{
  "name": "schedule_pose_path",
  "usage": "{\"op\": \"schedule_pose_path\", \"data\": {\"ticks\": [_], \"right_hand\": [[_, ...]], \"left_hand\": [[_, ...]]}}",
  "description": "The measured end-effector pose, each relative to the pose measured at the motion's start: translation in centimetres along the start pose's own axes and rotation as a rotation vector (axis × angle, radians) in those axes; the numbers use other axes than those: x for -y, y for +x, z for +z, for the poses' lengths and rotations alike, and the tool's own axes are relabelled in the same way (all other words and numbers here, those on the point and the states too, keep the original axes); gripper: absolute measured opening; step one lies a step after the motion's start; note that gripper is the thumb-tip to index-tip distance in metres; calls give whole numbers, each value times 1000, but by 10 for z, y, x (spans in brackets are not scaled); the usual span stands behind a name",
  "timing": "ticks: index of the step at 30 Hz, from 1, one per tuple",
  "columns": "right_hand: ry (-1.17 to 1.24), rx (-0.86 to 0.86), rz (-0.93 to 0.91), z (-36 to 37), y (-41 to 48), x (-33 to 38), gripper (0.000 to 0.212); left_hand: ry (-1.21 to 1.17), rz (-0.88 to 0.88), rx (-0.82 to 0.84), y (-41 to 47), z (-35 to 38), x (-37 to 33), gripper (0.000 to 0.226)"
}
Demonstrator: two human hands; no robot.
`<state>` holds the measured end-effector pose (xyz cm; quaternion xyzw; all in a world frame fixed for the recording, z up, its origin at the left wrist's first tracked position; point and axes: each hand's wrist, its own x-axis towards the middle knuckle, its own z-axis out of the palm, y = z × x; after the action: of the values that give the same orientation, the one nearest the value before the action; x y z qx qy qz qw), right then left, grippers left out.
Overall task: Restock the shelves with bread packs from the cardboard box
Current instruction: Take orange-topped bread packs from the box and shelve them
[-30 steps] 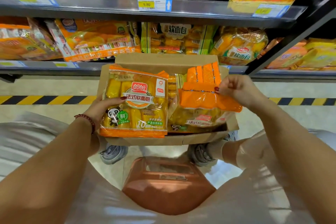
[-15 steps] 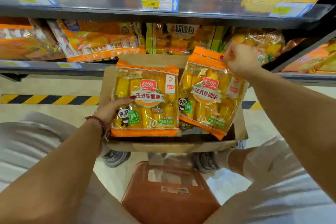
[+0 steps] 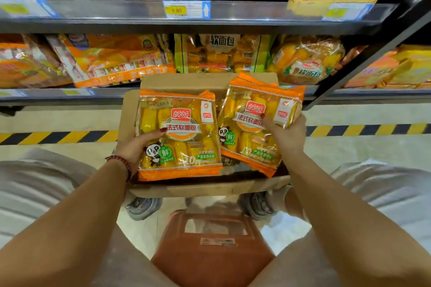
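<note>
- Orange-bordered, glossy clear-film bread pack: held face-up above the open brown cardboard box. The left hand grips its left edge, thumb across the front, fingers hidden behind.
- Matching second bread pack: tilted, just beside the first, also over the box. The right hand curls round its right side, thumb on the label.
- Handling, as judged: light, soft rolls under slippery film, easily crushed. Take hold at the edges or crimped seams, without squeezing.
- Grey metal shelf: smooth rail with a yellow price tag; crinkled bread bags stocked below.
</note>
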<state>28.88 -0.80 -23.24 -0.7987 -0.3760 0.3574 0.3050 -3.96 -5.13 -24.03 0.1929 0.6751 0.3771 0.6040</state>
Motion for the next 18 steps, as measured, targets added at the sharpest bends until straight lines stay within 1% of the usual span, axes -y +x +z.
{"op": "schedule_pose_path", "data": {"ticks": [1, 3, 5, 6, 8, 11, 13, 15, 18], "right_hand": [[72, 38, 56, 1, -6, -3, 81], [109, 41, 100, 2, -9, -14, 81], [108, 35, 55, 4, -11, -20, 76], [91, 37, 27, 3, -18, -14, 74], [64, 31, -32, 2, -37, 3, 74], [35, 11, -86, 2, -53, 16, 61], [62, 1, -102, 1, -58, 22, 55], [102, 24, -121, -4, -59, 28, 51], [126, 75, -164, -20, -55, 38, 49]], "left_hand": [[4, 12, 3, -2, 0, 0, 79], [9, 30, 8, -7, 0, -1, 85], [13, 46, 14, -13, 3, -3, 97], [17, 46, 23, -17, 4, -5, 99], [19, 39, 30, -23, 7, -8, 86], [26, 32, -6, -31, 9, -11, 63], [28, 55, -19, -37, 8, -15, 53], [18, 85, -24, -43, 6, -22, 50], [-12, 129, -43, -52, 3, -39, 62]]}}
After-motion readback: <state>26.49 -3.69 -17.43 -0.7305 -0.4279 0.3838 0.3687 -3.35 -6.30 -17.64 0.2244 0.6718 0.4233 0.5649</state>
